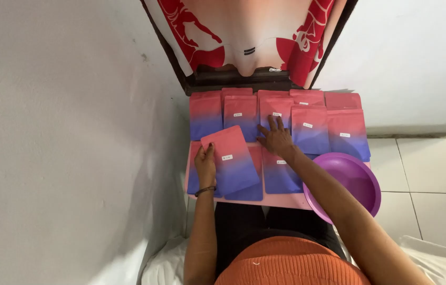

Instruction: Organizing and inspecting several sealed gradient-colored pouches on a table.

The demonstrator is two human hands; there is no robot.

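A home: tiled floor (434, 174), white walls (64, 132), low pink table (281, 200).

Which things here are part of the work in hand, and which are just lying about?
In hand:
left hand holding a tilted pink-to-purple pouch
right hand resting on the pouches laid in rows
pink board under them

Lying about:
purple basin, right of the board
red-and-white cloth behind

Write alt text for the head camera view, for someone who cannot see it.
A seated person's left hand holds a flat pink-to-purple gradient pouch while the right hand rests on one of many matching pouches laid in rows on a small pink table. A purple plastic bowl sits at the table's right edge, beside a white tiled floor.
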